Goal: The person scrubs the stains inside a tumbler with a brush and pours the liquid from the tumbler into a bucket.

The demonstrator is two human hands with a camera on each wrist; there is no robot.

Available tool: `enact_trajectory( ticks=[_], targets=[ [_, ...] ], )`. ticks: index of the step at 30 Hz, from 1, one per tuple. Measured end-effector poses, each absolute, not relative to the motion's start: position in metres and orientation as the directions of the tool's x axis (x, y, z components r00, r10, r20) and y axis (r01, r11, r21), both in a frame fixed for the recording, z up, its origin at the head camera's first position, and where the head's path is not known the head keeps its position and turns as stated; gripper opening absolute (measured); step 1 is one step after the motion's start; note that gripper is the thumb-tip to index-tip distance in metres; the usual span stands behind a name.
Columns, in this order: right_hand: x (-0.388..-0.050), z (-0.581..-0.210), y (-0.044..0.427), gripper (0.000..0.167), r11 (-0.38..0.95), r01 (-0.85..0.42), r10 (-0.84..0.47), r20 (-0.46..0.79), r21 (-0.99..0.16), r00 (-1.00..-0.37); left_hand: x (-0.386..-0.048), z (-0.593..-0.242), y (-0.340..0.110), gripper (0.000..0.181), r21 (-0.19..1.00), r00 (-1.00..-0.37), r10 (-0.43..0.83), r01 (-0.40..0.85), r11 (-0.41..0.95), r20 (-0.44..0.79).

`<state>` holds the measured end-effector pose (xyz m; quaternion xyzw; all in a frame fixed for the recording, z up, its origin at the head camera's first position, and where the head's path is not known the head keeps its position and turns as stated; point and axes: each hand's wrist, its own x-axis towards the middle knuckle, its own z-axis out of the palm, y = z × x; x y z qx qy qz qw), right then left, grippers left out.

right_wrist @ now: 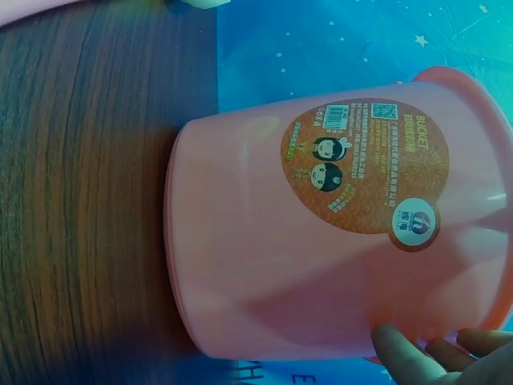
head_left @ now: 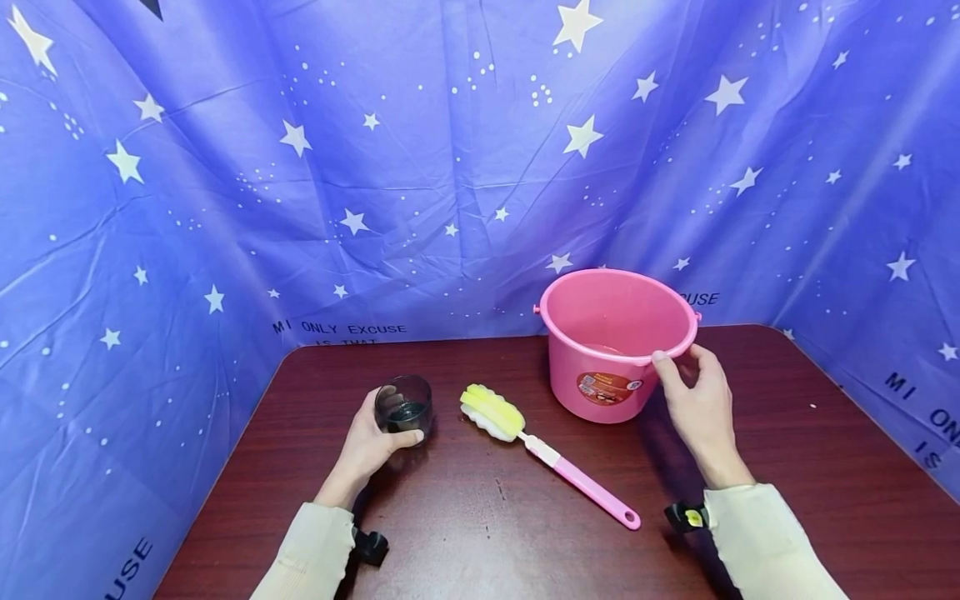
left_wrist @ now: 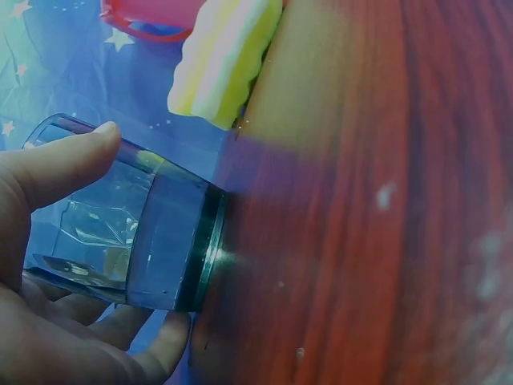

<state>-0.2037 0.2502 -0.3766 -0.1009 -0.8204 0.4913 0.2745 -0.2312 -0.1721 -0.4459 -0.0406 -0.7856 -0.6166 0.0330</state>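
Note:
My left hand (head_left: 365,442) holds a dark, see-through glass (head_left: 405,400) at the table's left, thumb on one side and fingers round the other. The left wrist view shows the glass (left_wrist: 128,216) with its base at the tabletop. My right hand (head_left: 697,408) grips the right side of a pink bucket (head_left: 562,367), thumb at the rim. In the right wrist view, fingers (right_wrist: 401,357) lie against the bucket wall, which bears an orange label (right_wrist: 369,172). Between the hands lies a sponge brush (head_left: 491,412) with a yellow-and-white head and pink handle.
The dark red wooden table (head_left: 450,517) carries everything. A blue-purple curtain (head_left: 420,167) with white stars hangs behind it and along both sides. The brush handle (head_left: 596,492) points toward the near right.

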Motion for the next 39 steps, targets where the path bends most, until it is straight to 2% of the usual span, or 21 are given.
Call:
enact_trajectory(
  ticks=[13, 39],
  targets=[
    [-0.204, -0.376, 0.251, 0.057, 0.502, -0.095, 0.441, 0.349, -0.860, -0.827, -0.229, -0.444, -0.168, 0.086, 0.944, -0.988, 0.013, 0.153, 0.294, 0.156],
    [-0.203, -0.377, 0.252, 0.061, 0.491, -0.099, 0.432, 0.341, -0.865, -0.835, -0.223, -0.432, -0.163, 0.084, 0.943, -0.986, -0.004, 0.159, 0.292, 0.167]
  ],
)
